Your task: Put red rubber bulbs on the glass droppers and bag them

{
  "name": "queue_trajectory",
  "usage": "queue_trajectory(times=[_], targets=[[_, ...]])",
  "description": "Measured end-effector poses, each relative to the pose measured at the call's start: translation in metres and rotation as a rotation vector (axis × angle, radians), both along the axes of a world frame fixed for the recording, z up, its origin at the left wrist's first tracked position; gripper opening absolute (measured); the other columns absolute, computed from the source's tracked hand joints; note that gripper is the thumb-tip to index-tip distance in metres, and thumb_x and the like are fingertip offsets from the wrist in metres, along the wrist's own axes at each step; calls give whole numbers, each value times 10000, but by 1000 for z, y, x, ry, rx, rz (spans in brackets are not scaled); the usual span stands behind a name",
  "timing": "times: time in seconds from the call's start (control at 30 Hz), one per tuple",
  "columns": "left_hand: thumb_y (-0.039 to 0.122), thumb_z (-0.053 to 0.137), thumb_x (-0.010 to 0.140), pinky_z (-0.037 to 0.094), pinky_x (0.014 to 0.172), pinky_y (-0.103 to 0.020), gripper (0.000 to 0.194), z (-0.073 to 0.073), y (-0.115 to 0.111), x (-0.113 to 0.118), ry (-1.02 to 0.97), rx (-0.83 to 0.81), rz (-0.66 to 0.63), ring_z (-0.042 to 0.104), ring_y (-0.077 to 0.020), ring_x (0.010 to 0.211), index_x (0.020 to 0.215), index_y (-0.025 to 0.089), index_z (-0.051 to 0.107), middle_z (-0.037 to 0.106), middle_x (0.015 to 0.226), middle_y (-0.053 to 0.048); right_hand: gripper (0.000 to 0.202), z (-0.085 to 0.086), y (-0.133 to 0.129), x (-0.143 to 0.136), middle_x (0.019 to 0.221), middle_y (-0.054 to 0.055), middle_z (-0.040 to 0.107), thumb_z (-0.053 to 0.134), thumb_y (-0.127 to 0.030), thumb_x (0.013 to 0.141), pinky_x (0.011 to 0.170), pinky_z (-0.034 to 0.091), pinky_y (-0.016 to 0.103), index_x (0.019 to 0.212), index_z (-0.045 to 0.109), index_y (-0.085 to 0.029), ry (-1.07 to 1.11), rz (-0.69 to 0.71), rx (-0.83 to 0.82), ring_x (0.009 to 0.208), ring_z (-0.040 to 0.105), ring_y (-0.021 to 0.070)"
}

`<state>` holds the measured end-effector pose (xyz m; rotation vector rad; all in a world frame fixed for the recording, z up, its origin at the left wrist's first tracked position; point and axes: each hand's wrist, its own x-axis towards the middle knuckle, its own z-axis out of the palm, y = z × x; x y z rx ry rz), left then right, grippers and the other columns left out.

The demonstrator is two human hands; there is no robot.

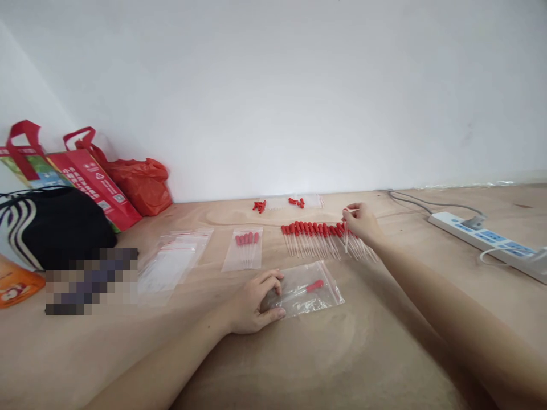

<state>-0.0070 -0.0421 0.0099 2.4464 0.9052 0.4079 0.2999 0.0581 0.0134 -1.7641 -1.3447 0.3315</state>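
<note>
My left hand [258, 302] rests on the table with thumb and fingers apart, at the left end of a clear zip bag [299, 304]. One red-topped dropper [315, 286] lies inside that bag. At the right end of a row of red-topped droppers [310, 229], my right hand [359, 219] pinches one dropper by its red top, its clear stem hanging down. Left of the row, a small bag [228, 261] contains several droppers, red tops toward the wall.
Flat clear bags [171, 267] are stacked at the left. Red caps [258, 206] lie near the wall. A power strip [487, 236] is at the right; shopping bags [96, 182] and a black bag [64, 228] stand far left.
</note>
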Motion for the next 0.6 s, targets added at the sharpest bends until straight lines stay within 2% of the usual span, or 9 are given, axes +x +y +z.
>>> queue_trajectory(times=[0.1, 0.17, 0.33, 0.47, 0.6], targets=[[292, 549, 755, 351, 933, -378, 220, 1, 0, -1, 22, 3, -5, 390, -231, 1170, 945, 216, 470, 434, 1227, -79, 317, -9, -24, 3, 685, 1, 567, 468, -358, 759, 491, 433, 235, 1010, 455, -164, 371, 83, 188, 515, 532, 105], [300, 528, 775, 343, 945, -378, 221, 1, 1, -2, 38, -6, -10, 371, -230, 1188, 976, 224, 476, 421, 1244, -70, 293, -20, -42, 0, 635, -28, 532, 506, -384, 734, 459, 420, 221, 941, 467, -180, 549, 158, 219, 475, 500, 88], [291, 504, 790, 343, 951, -380, 214, 2, 1, -2, 48, -9, -16, 362, -231, 1197, 995, 233, 483, 415, 1252, -57, 293, -42, -68, -15, 632, -42, 533, 588, -396, 671, 429, 429, 212, 857, 470, -203, 834, 146, 204, 464, 503, 81], [282, 522, 772, 338, 957, -384, 252, 1, 1, -1, 63, 0, -15, 365, -233, 1192, 1015, 228, 481, 415, 1248, -65, 230, -41, -75, -28, 614, -43, 537, 616, -304, 646, 435, 451, 213, 785, 462, -207, 988, 128, 152, 471, 523, 87], [273, 525, 766, 335, 960, -390, 345, 1, 0, 0, 61, 12, -13, 375, -235, 1180, 1097, 227, 441, 410, 1258, -75, 188, -37, -84, -41, 616, -34, 548, 590, -236, 655, 524, 493, 241, 767, 442, -209, 1099, 150, 38, 529, 572, 108]])
